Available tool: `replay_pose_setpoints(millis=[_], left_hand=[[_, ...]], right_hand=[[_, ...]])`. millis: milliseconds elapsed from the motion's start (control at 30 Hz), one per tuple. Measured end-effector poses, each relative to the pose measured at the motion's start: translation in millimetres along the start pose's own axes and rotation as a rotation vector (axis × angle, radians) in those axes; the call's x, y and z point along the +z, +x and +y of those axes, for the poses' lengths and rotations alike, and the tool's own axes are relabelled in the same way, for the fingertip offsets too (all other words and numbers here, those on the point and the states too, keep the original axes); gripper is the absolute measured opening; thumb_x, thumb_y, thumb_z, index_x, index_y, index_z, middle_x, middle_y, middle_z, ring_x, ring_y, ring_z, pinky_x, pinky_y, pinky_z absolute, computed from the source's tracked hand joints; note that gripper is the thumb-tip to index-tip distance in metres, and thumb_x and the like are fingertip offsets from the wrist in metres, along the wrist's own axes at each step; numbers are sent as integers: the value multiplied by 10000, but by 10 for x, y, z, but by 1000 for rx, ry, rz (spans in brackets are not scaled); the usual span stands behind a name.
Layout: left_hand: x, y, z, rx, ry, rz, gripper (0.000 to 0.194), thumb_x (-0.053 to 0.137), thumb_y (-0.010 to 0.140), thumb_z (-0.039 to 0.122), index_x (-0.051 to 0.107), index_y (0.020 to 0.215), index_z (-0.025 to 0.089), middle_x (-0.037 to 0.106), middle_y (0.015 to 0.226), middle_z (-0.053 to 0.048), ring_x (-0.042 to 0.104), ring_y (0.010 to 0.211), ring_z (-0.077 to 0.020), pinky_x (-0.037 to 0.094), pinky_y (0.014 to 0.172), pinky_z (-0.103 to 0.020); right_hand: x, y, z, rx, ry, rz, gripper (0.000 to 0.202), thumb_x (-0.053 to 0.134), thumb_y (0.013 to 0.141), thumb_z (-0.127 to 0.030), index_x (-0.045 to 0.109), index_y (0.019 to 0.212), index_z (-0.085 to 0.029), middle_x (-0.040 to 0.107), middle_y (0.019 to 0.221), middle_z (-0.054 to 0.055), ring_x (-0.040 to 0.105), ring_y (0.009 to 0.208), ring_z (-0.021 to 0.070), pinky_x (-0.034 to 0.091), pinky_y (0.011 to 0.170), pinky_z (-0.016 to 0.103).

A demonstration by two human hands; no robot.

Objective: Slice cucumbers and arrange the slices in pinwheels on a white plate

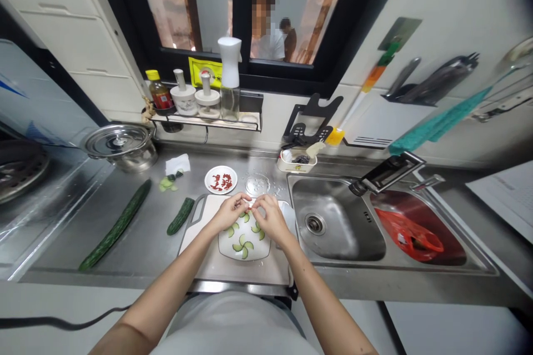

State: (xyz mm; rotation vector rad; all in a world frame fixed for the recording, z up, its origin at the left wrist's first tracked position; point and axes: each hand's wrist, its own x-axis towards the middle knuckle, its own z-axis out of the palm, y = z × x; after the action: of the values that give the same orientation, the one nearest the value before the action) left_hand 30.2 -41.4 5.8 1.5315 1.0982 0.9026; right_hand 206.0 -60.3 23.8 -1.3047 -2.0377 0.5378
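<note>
My left hand (231,212) and my right hand (270,216) meet over the far edge of a white plate (227,245), fingers pinched together. A hint of red shows between the fingertips, seemingly a small red piece, mostly covered by them. On the plate, thin green-edged cucumber slices (243,246) form several pinwheel shapes. Beneath it lies a light cutting board (204,266) with a grey handle. Just beyond my hands is a small white dish (208,182) with red pieces (221,182). A cut cucumber length (180,216) rests left of the board.
A long cucumber (116,224) lies farther left, near a lidded steel pot (133,150). Cucumber scraps (167,183) sit by a white tissue (177,163). To the right are a double sink (333,233), a faucet (387,169) and a red plastic bag (406,236).
</note>
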Motion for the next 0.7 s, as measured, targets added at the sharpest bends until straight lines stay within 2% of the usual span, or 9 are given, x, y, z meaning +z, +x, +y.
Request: replay_pose_setpoints(millis=[267, 467, 700], left_hand=[[57, -84, -199, -86, 144, 78, 194, 583, 788, 318, 638, 923, 189, 600, 696, 9, 535, 641, -130, 398, 626, -225], [193, -137, -256, -95, 358, -7, 166, 545, 789, 251, 640, 915, 197, 606, 713, 17, 521, 655, -132, 370, 638, -237], [360, -131, -305, -111, 544, -93, 175, 551, 789, 215, 647, 935, 203, 654, 783, -17, 571, 747, -170, 369, 670, -254]], right_hand=[[13, -282, 255, 84, -116, -27, 152, 495, 871, -232, 618, 787, -204, 588, 907, 64, 484, 937, 218, 410, 859, 363], [163, -492, 423, 101, -267, -101, 145, 528, 872, -241, 647, 796, -212, 584, 938, 71, 467, 947, 215, 406, 832, 342], [249, -545, 514, 73, -323, -96, 109, 571, 856, -234, 651, 784, -219, 583, 950, 78, 456, 957, 217, 399, 824, 336]])
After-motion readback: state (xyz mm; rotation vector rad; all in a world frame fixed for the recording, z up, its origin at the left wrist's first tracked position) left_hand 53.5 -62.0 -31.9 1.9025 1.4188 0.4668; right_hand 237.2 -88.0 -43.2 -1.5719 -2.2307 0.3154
